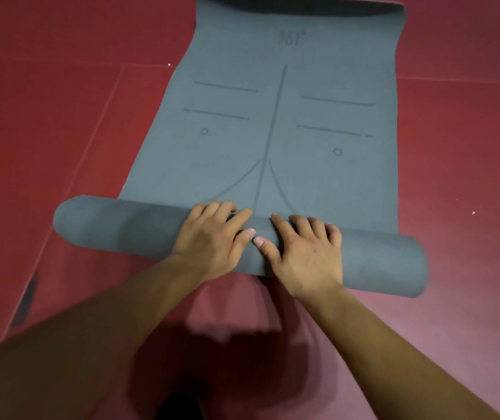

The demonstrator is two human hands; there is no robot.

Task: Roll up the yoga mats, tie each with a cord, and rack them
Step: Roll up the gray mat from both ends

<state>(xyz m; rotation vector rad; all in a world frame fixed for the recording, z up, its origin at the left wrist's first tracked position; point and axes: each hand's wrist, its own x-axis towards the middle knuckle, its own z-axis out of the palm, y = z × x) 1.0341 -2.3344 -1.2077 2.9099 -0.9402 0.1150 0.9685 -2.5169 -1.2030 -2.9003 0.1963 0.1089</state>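
The mat (276,131) lies on the red floor (45,116), partly wound up. Its flat part stretches straight away from the person, and the far end curls up a little at the top of the view. The roll (115,227) lies crosswise at the near end, with its long axis running left to right. Its left end sticks out past the edge of the flat part.

The left hand (212,237) is palm-down on top of the roll, just left of the mat's printed centre line. Its fingers are slightly spread and draped over the curve, with the tips at the crease where the roll meets the flat part. The right hand (306,253) mirrors it just beside, fingers likewise fanned over the top, and the two thumbs almost touch. Neither hand pinches anything; both press down.

Both hands are near the middle, so the ends go unguided. The unrolled part lies directly beyond the fingertips, so I judge the next push goes forward, away from the body. The offset left end suggests the roll may be winding skewed.
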